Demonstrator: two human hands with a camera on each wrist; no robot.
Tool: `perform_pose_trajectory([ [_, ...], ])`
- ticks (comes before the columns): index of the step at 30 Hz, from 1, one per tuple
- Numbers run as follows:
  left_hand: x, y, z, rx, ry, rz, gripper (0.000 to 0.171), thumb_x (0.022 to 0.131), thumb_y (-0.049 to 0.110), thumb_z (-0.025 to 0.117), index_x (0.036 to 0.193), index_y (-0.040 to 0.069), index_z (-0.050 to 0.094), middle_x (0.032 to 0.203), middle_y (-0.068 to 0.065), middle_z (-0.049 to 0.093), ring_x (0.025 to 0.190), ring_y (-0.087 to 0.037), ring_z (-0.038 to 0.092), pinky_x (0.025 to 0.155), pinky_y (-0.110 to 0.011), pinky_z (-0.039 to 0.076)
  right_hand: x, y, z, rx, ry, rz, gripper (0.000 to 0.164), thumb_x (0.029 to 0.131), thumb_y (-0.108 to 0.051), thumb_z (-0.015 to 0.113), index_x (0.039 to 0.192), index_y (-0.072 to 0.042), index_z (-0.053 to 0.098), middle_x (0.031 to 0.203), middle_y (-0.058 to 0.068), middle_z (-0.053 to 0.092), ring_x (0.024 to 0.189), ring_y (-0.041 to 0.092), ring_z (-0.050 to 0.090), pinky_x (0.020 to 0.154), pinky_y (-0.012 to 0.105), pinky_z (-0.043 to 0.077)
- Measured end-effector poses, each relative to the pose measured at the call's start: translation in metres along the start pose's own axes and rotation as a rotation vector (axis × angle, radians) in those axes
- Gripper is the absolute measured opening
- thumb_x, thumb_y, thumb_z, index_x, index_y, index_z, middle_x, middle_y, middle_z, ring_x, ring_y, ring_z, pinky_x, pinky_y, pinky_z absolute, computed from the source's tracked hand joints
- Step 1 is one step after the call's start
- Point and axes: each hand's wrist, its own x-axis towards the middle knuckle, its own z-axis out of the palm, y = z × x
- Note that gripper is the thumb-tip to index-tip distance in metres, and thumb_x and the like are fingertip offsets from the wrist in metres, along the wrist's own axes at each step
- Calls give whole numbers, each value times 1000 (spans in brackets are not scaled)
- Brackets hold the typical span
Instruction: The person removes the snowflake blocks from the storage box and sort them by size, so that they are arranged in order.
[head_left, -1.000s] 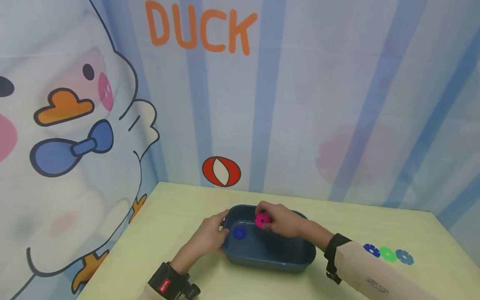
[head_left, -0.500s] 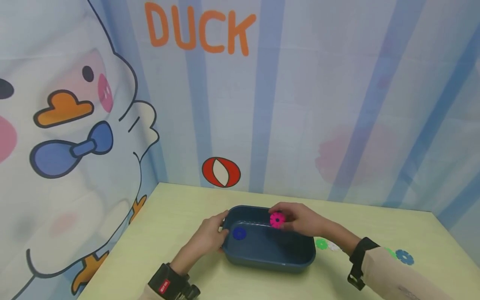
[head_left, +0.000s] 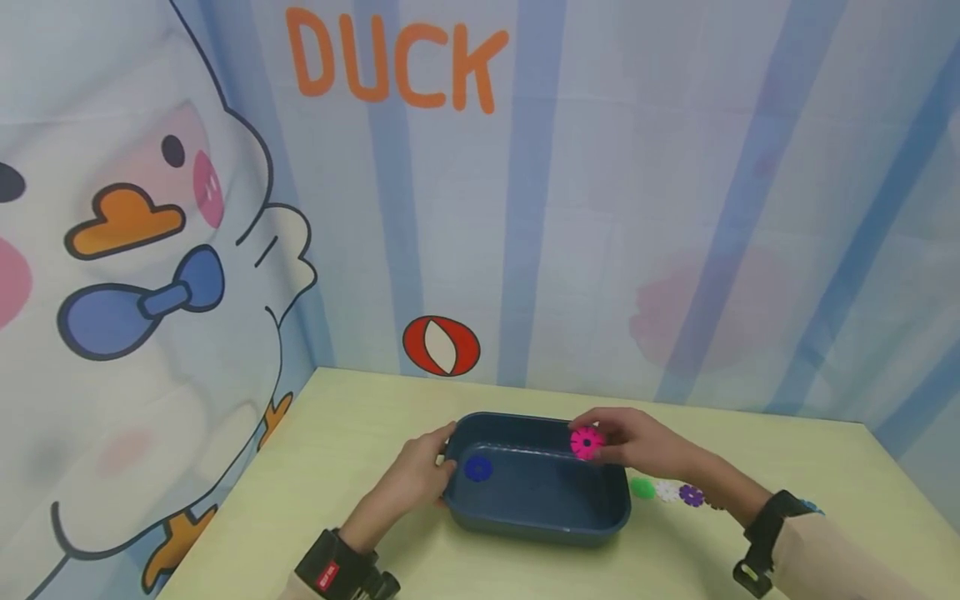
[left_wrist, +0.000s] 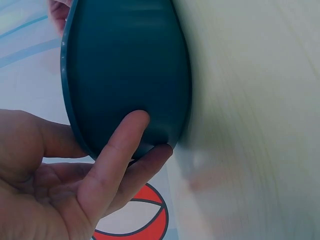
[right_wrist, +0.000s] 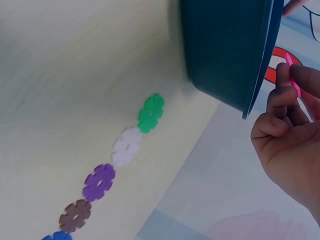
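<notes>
In the head view a dark blue plastic tub (head_left: 538,533) stands on the table. My left hand (head_left: 411,473) grips its left end; in the left wrist view the fingers (left_wrist: 114,160) lie against the tub's outer wall (left_wrist: 130,65). Over the tub's right end, my right hand (head_left: 637,437) pinches a pink notched flower disc (head_left: 581,442) by its edge. That pink disc (right_wrist: 288,59) appears edge-on in the right wrist view, between thumb and fingers of the right hand (right_wrist: 287,140). A blue flower disc (head_left: 478,468) lies flat on the tub's floor at the left.
Right of the tub, flower discs lie in a row on the table (head_left: 375,396): green (right_wrist: 151,113), white (right_wrist: 126,146), purple (right_wrist: 99,182), brown (right_wrist: 75,216) and blue (right_wrist: 57,236). My right forearm covers part of the row in the head view. A printed curtain (head_left: 600,208) hangs behind.
My right hand has moved right, carrying the pink disc from over the tub's middle to its right end. More of the disc row beside the tub shows. The left hand stays put.
</notes>
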Motion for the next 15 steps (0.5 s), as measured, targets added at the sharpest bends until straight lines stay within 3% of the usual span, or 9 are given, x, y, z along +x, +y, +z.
perform_pose_trajectory([
  [6, -1, 2, 0, 4, 3, -4, 62, 102, -8, 57, 161, -7, 35, 144, -40, 56, 95, -38, 78, 50, -32, 65, -16, 6, -8, 12, 38, 49, 38, 97, -5, 72, 134, 1, 61, 78, 3, 60, 65, 8, 51, 59, 23, 51],
  [15, -2, 2, 0, 3, 3, -1, 62, 102, -8, 57, 160, -7, 36, 144, -41, 54, 99, -40, 77, 51, -33, 65, -49, 22, -14, 89, 86, 43, 39, 100, 1, 65, 139, 2, 58, 84, 15, 63, 63, 16, 53, 56, 29, 53],
])
